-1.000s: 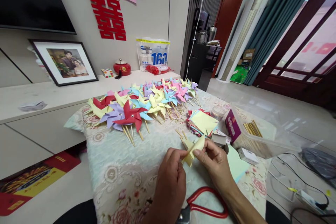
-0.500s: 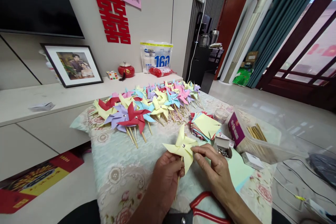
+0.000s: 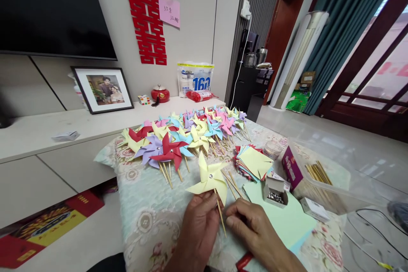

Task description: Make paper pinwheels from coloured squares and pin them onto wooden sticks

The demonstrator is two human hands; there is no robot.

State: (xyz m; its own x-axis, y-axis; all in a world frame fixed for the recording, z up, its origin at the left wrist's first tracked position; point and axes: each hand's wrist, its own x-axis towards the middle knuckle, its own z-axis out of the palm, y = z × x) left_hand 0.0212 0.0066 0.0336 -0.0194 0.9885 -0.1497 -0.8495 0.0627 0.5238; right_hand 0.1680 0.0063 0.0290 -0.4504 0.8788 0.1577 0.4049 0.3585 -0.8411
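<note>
Held upright in my left hand (image 3: 202, 227) is a pale yellow paper pinwheel (image 3: 208, 178) with a silver pin at its middle. Its wooden stick (image 3: 220, 214) slants down to the right, pinched between my thumb and fingers. My right hand (image 3: 255, 231) sits just right of the stick, apart from it, with fingers curled in and nothing visible in them. Beyond it, several loose wooden sticks (image 3: 232, 183) lie on the tablecloth. A red tool handle (image 3: 244, 260) shows partly beneath my right wrist; the rest is hidden or out of view.
Finished pinwheels (image 3: 172, 151) crowd the table's far side. To the right are stacked cut paper squares (image 3: 253, 161), a small box of metal pins (image 3: 276, 195), green paper sheets (image 3: 287, 223), a small white box (image 3: 315, 209) and a clear plastic bin (image 3: 338, 191) containing sticks.
My left hand has shifted slightly left with the pinwheel. My right hand has let go of its blade and drawn down, fingers curling in. The red-handled tool has mostly left the view.
</note>
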